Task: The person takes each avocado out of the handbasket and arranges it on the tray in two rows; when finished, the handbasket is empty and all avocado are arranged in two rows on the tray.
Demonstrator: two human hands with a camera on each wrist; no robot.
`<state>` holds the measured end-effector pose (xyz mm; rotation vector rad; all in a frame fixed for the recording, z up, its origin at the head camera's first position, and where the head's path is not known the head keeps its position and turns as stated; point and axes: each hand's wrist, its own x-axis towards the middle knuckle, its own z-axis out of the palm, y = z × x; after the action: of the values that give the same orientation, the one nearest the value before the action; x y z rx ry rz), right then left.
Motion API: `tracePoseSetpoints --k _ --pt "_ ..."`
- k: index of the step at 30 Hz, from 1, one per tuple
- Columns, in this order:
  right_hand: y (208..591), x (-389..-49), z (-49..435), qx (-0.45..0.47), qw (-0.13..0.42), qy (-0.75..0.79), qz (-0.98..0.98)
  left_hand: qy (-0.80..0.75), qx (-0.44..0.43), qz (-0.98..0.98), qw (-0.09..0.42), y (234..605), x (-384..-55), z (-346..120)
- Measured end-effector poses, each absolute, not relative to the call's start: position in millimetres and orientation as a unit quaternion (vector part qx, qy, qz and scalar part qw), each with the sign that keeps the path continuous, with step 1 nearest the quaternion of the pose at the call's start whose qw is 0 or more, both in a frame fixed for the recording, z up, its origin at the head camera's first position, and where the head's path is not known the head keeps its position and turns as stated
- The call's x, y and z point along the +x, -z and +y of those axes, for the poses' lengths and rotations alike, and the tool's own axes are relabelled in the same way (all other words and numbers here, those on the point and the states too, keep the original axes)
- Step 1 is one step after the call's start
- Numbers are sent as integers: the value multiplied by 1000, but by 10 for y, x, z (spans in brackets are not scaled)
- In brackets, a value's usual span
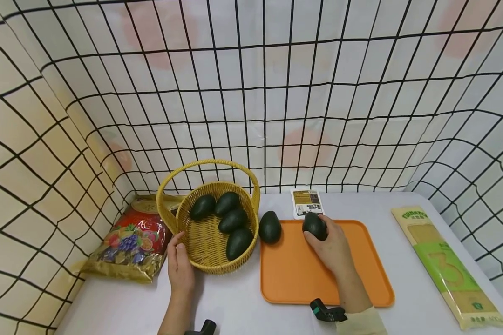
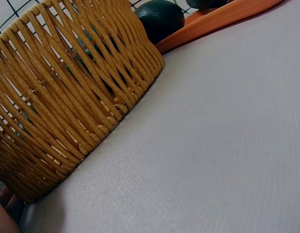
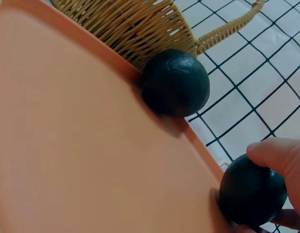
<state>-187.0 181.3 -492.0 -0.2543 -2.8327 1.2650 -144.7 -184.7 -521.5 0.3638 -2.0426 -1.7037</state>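
Observation:
My right hand (image 1: 333, 244) grips a dark green avocado (image 1: 315, 226) over the back part of the orange tray (image 1: 302, 279). In the right wrist view, thumb and fingers wrap this avocado (image 3: 251, 191) at the tray's edge. A second avocado (image 1: 270, 227) lies at the tray's back left corner, beside the basket. Several avocados (image 1: 240, 244) sit inside the yellow woven basket (image 1: 201, 267), which has a tall arched handle. My left hand (image 1: 180, 270) rests against the basket's left side with its fingers extended. The left wrist view shows mostly the basket's wall (image 2: 77, 82).
A red and gold fruit-print bag (image 1: 130, 239) lies left of the basket. Behind the tray is a small printed packet (image 1: 307, 203). A long green and yellow noodle pack (image 1: 448, 267) lies at the right. Black netting (image 1: 264, 88) over pale sheeting surrounds the white table (image 1: 234, 307).

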Motion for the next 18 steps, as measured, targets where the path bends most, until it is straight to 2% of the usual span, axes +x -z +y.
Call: tracePoseSetpoints --k 18 --pt "4947 -1884 1821 -71 18 -406 -911 620 125 -738 235 5237 -1458 -1852"
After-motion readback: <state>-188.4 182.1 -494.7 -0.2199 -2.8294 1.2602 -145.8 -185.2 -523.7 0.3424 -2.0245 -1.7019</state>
